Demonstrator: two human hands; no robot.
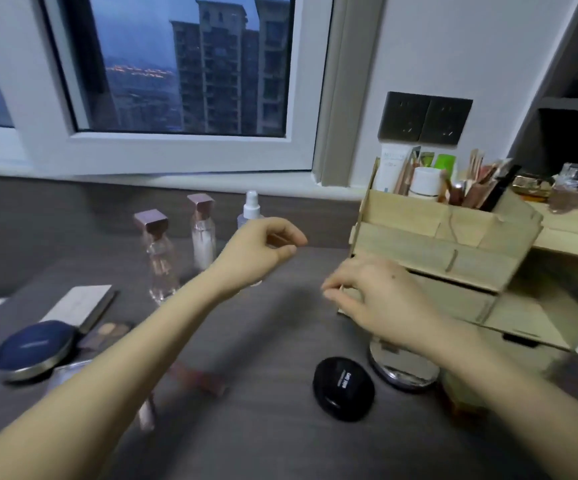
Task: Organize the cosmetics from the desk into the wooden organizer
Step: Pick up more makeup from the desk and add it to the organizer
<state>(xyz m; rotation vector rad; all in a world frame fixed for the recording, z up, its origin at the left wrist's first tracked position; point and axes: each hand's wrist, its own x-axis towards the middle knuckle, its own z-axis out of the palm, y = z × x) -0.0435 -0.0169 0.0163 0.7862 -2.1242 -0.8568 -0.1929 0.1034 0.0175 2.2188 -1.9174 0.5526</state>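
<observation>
The wooden organizer [419, 244] stands at the right of the dark desk [263, 438], its top slots full of tubes and brushes. My right hand [377, 299] is at its lower left corner, thumb and forefinger pinched on a small thin thing too blurred to name. My left hand [263, 247] hovers in the air, fingers loosely curled and holding nothing, in front of a white spray bottle [251, 207]. Two rose-capped bottles [157, 258] [202, 233] stand left of it. A black compact [343, 388] and a silver compact [403, 370] lie near my right wrist.
At the left lie a blue compact [34, 348], an eyeshadow palette [109, 330] and a flat white box [79, 303]. Two pinkish tubes [199, 375] [147, 414] lie beside my left forearm. Perfume bottles [569, 188] stand behind the organizer. A window sill runs along the back.
</observation>
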